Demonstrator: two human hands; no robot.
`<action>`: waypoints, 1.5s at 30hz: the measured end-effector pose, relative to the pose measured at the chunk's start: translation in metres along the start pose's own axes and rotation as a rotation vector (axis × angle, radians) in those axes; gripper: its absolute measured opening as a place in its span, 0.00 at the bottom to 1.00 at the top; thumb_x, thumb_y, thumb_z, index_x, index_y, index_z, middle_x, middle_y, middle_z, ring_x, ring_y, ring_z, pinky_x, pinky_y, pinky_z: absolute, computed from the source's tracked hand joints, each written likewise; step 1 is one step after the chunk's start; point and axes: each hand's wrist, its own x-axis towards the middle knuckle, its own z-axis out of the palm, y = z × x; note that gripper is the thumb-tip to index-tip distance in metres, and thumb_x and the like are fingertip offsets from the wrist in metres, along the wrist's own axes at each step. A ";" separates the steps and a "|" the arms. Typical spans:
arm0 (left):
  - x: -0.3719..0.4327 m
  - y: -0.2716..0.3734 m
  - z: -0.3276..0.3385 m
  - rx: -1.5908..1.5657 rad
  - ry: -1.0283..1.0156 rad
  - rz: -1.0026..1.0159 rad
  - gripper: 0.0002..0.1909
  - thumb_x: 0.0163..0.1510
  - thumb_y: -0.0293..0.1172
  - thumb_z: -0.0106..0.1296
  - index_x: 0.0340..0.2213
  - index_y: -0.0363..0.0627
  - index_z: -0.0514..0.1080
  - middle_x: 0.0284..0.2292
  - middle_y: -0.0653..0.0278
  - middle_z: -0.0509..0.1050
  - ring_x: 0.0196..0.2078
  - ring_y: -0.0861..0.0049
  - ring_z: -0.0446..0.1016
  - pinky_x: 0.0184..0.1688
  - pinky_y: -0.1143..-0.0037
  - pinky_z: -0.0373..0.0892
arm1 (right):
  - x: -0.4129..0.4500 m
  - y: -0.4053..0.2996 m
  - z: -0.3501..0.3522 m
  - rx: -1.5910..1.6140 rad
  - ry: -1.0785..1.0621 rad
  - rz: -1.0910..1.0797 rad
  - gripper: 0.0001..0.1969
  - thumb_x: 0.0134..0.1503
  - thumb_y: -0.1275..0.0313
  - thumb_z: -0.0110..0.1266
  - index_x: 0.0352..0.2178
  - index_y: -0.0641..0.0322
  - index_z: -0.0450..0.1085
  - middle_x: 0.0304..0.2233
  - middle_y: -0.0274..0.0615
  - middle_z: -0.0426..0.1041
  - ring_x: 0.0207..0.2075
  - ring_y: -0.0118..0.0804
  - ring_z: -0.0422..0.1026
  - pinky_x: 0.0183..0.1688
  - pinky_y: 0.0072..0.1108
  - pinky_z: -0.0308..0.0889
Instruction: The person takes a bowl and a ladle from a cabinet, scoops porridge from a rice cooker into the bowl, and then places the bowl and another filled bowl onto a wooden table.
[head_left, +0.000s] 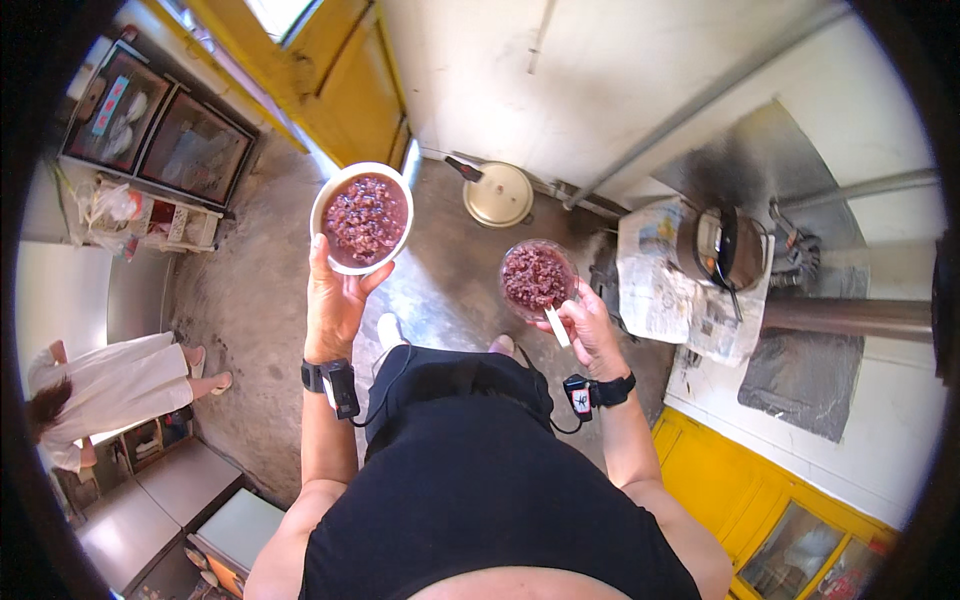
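Observation:
My left hand (341, 300) grips a white bowl (316, 217) from its near side, thumb along the outer wall. Purple-red porridge (366, 217) with soft grains and some liquid fills most of it. To the right, my right hand (589, 326) is closed on a clear glass bowl (571, 262). Thicker purple grain porridge (536, 276) lies in that one. A pale spoon handle (557, 327) sticks out over the near rim, by my right fingers. Both bowls are held above the floor, apart from each other.
A lidded pan (498, 195) sits on the floor by the wall. At right, a pot (724, 247) stands on a newspaper-covered surface (652, 300) near a metal pipe (847, 319). A yellow door (360, 97) is ahead. Another person (120, 397) stands at left beside cabinets (161, 480).

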 end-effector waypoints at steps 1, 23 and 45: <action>0.005 0.012 -0.015 0.009 0.030 0.007 0.39 0.58 0.60 0.50 0.61 0.47 0.57 0.57 0.58 0.67 0.54 0.66 0.73 0.43 0.68 0.80 | 0.010 0.004 0.019 -0.007 -0.006 0.006 0.29 0.51 0.84 0.45 0.57 0.67 0.57 0.46 0.51 0.73 0.33 0.39 0.79 0.35 0.27 0.80; 0.249 0.254 -0.197 0.050 0.069 0.071 0.27 0.61 0.53 0.49 0.53 0.52 0.57 0.54 0.59 0.66 0.56 0.62 0.69 0.45 0.61 0.79 | 0.271 0.040 0.430 -0.012 -0.416 0.195 0.31 0.50 0.84 0.45 0.59 0.68 0.57 0.48 0.46 0.72 0.41 0.35 0.77 0.42 0.35 0.80; 0.583 0.325 -0.172 0.007 -0.117 -0.026 0.28 0.61 0.52 0.50 0.56 0.52 0.58 0.52 0.61 0.68 0.53 0.63 0.72 0.44 0.60 0.80 | 0.455 -0.023 0.526 0.096 -0.083 0.097 0.31 0.51 0.83 0.48 0.59 0.66 0.58 0.46 0.50 0.73 0.36 0.38 0.79 0.37 0.26 0.80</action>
